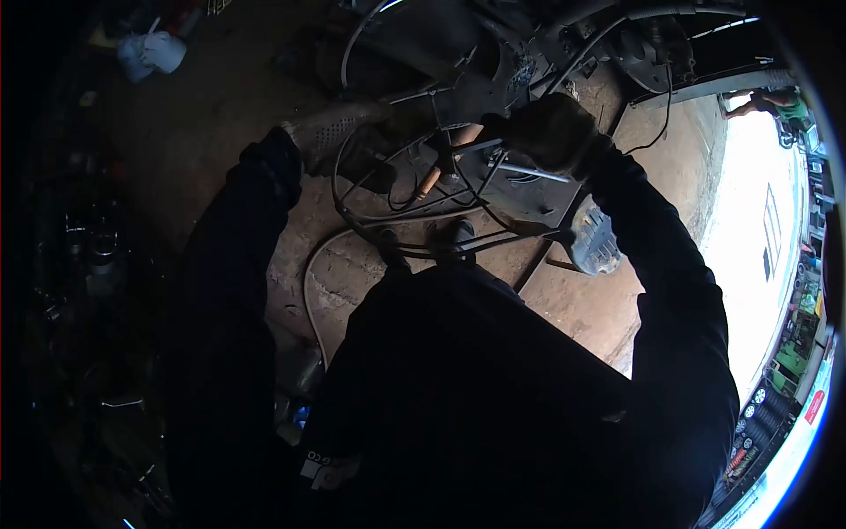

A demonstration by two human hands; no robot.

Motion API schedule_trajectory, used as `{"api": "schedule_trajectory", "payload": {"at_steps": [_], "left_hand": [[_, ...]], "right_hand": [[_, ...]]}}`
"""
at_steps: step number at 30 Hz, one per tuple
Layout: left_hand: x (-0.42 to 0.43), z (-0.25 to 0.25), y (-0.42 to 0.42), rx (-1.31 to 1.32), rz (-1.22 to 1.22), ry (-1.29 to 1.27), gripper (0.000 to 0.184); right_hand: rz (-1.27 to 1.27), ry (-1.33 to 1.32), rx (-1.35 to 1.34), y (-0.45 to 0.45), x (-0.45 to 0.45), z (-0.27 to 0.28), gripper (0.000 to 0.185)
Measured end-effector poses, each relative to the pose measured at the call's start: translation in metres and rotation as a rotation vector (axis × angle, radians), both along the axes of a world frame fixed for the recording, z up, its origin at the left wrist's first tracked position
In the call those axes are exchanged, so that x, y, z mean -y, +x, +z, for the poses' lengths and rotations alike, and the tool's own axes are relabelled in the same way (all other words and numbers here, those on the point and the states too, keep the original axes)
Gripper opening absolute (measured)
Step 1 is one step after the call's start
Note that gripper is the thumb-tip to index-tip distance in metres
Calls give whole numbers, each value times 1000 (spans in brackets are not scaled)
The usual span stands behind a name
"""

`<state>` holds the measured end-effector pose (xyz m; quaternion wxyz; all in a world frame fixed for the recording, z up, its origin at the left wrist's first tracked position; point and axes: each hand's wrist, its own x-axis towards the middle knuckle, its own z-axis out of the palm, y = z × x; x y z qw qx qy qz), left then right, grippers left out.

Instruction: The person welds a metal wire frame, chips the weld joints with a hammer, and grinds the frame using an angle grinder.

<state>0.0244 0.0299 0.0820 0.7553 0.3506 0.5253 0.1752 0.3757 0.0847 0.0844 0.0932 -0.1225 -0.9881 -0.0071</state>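
My left hand [339, 128], in a dotted work glove, reaches to the left edge of a dark metal assembly [432, 53]; its fingers are lost in shadow. My right hand [551, 132], in a dark glove, is closed near the assembly's right side, with a dark bar sticking out to its left. What it grips is too dark to make out. Between the hands lie an orange-brown handle [429, 182] and a flat metal plate [524, 196]. A bright metal rod [533, 171] shows just below my right hand. Black cables [423, 250] loop in front of me.
A grey ribbed piece [594, 236] lies on the floor at the right. A pale hose [310, 282] curves near my feet. Dark metal parts [101, 256] crowd the left side, with a whitish container [152, 53] farther off. A person [784, 104] is outside at the upper right.
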Motion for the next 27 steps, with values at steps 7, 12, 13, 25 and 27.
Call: {"api": "schedule_trajectory", "payload": {"at_steps": [7,12,13,25,27], "left_hand": [[6,29,17,-19,24,-63,38],[-1,17,9,-17,-23,-97,36],[-1,15,9,-14,-28,-98,36],[-3,16,10,-20,10,-75,39],[0,22,14,-45,21,-109,41]], "right_hand": [[18,89,24,-5,-5,5,34],[27,114,11,-8,5,12,34],[27,112,10,-7,3,10,34],[6,117,-47,-4,2,2,34],[20,152,-6,-8,15,18,35]]}}
